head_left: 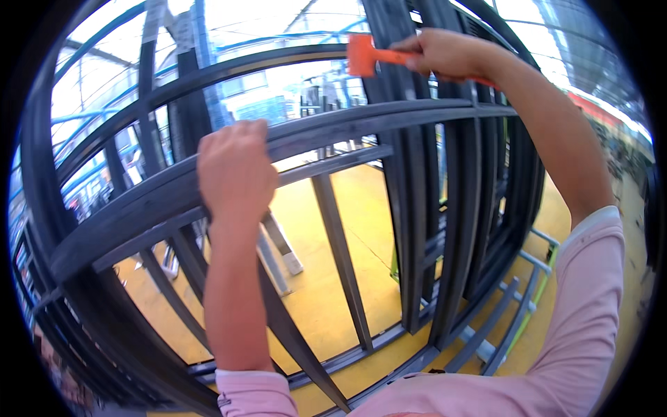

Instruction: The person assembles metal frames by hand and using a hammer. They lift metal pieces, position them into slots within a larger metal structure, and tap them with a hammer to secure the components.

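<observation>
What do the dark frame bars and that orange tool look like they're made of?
The dark frame bars look like metal profiles with a matte dark-grey coating: long, straight, hollow-looking sections with a dull sheen. The orange tool in the right hand looks like plastic or rubber, uniformly bright and unscratched, though that is uncertain.

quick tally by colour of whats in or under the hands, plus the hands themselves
Orange: 1, the orange plastic-handled hand tool
Dark grey: 1, the dark grey metal window frame
Hands: 2, left hand on the frame, right hand gripping the tool
Total: 4
</observation>
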`<state>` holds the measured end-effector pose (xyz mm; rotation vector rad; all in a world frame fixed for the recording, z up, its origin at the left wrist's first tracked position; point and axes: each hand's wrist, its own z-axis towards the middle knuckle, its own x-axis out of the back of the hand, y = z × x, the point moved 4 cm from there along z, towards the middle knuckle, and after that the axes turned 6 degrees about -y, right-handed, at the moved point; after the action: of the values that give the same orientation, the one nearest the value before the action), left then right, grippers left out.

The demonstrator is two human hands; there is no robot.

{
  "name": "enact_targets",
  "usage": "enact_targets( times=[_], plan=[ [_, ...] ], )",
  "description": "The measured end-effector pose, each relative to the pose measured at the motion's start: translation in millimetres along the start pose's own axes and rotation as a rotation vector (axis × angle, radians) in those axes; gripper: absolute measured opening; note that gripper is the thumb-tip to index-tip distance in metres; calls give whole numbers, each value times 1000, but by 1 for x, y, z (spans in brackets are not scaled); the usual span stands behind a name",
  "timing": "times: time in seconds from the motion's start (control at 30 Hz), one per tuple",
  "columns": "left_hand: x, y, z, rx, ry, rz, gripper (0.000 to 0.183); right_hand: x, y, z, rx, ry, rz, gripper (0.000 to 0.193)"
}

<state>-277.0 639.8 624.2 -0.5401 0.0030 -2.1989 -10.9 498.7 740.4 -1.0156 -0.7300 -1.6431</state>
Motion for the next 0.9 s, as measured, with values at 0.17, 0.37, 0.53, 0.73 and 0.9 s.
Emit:
enact_targets(
  times=[0.17, 0.37, 0.53, 0.73, 0.9],
  plan=[
    [0, 7, -5, -7, 45, -17, 46, 9, 125, -40, -297, -108, 91, 53],
    [-10, 21, -7, 39, 9, -22, 49, -7, 202, -48, -512, -107, -38, 44],
    [-5, 20, -7, 71, 11, 55, 54, -11, 242, -37, -423, 104, 77, 45],
    [-4, 34, -4, 77, -93, 69, 56, -40, 264, -52, -417, 41, 102, 49],
    [0, 66, 26, -22, -428, 13, 59, -45, 296, -64, -271, 241, -259, 52]
  ],
)
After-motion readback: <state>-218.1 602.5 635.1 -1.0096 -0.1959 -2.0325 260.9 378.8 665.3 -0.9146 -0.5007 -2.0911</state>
